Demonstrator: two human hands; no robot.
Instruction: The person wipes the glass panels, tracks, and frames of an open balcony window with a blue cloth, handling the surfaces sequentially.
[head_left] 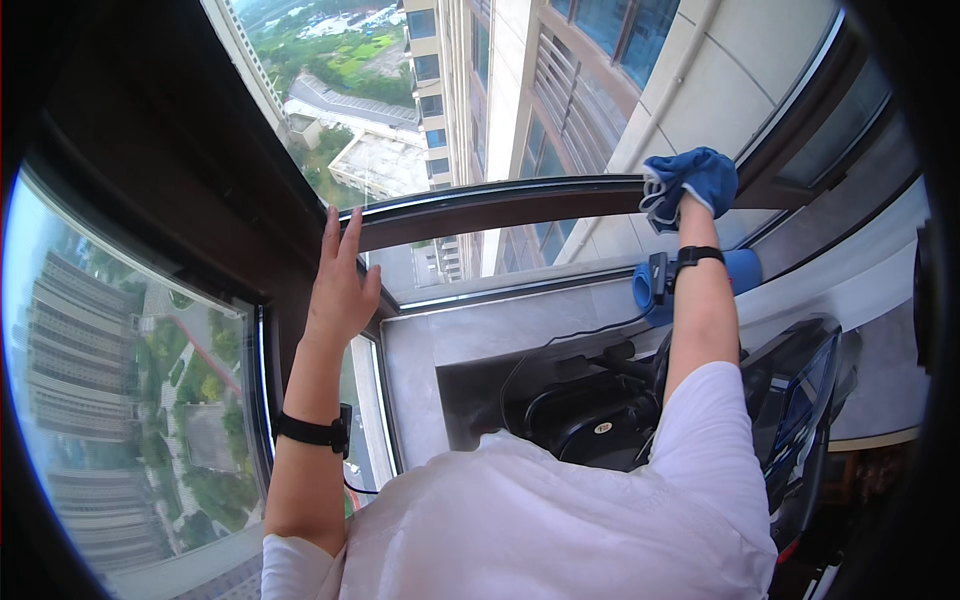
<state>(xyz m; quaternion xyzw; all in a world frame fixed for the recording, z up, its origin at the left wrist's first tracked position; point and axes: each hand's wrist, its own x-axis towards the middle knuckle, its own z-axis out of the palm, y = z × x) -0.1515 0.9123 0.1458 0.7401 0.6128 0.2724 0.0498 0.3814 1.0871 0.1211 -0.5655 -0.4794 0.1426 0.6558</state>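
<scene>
The blue cloth [716,178] is matt, creased fabric. The brown window frame [500,219] looks like smooth metal with a dull sheen; the left window pane [150,400] is clear glass, the rolled mat [743,270] matt foam, seemingly.

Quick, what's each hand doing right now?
Left hand: open, fingers at the dark window frame.
Right hand: covered by a blue cloth; open or closed cannot be told.

Looks like a home, perhaps a glazed balcony high in a residential tower. Looks out past a brown window frame [510,212] onto apartment blocks [80,350] and greenery [358,62] far below. Has a pale grey tiled floor [408,345], a black machine [565,415] resembling exercise equipment, and a rolled blue mat [742,272].
</scene>
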